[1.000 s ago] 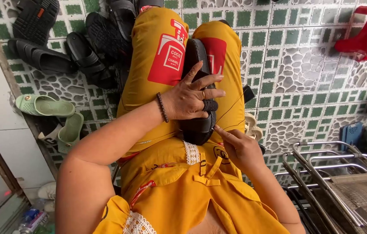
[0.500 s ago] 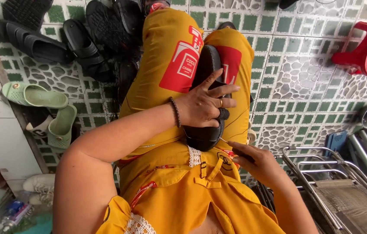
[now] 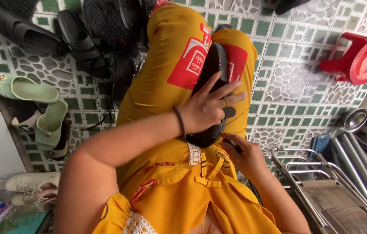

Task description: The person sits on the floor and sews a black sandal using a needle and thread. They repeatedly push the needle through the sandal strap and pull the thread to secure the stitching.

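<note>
My left hand (image 3: 205, 110) spread flat on black shoe (image 3: 211, 78) mid-frame, right hand (image 3: 246, 158) half-curled at heel, grip unclear, work unfinished.

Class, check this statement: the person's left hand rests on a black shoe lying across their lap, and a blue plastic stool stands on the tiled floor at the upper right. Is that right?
Not quite. The stool is red, not blue, as the head view shows. The rest holds: the left hand rests on the black shoe across the lap, and the stool is on the tiled floor at the upper right.
</note>
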